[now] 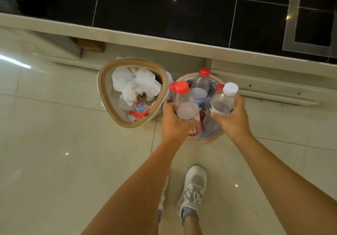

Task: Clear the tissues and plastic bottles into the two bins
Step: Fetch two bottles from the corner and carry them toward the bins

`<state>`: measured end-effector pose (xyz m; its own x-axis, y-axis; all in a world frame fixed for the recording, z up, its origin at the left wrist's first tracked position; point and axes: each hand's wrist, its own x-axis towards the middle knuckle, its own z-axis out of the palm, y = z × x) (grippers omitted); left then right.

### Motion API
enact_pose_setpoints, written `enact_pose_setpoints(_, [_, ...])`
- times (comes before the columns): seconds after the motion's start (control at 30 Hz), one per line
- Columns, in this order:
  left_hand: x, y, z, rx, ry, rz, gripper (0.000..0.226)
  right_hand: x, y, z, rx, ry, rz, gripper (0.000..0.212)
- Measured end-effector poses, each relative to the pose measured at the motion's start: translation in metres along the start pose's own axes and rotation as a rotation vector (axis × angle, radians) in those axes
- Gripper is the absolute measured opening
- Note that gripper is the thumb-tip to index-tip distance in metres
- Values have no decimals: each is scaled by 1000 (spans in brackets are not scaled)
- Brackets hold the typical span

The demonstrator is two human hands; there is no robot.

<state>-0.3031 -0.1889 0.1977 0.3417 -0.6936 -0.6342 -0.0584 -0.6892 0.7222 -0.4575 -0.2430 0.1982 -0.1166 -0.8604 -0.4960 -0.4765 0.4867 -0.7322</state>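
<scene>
Glossy cream floor tiles [54,143] run up to a pale ledge beneath black wall tiles; two tan-rimmed bins stand side by side on them; the left bin [109,107] holds crumpled tissues [135,83] and a wrapper; the right bin [213,139] holds upright plastic bottles; above it, the left hand [173,121] grasps a red-capped bottle [186,105], and the right hand [231,118] grasps a white-capped bottle [223,101]; a white sneaker [193,189] stands below.

An indoor tiled room, perhaps a home or lobby: glossy cream floor tiles [54,143], a pale stone ledge [164,39] edging black polished tiles [164,6].
</scene>
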Motion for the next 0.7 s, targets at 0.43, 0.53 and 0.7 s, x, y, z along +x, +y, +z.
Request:
enact_pose_setpoints(0.43, [18,-24,12,124,60,73,91,16,15,14,-199,-288,76,83])
enact_pose_setpoints(0.53, [31,-13,12,330,-10,-2,87,7,13,14,-173,-337,77,89])
enact_pose_setpoints(0.7, [22,-2,9,713,-66,-11,104,-18,9,10,-139,-340,-12,77])
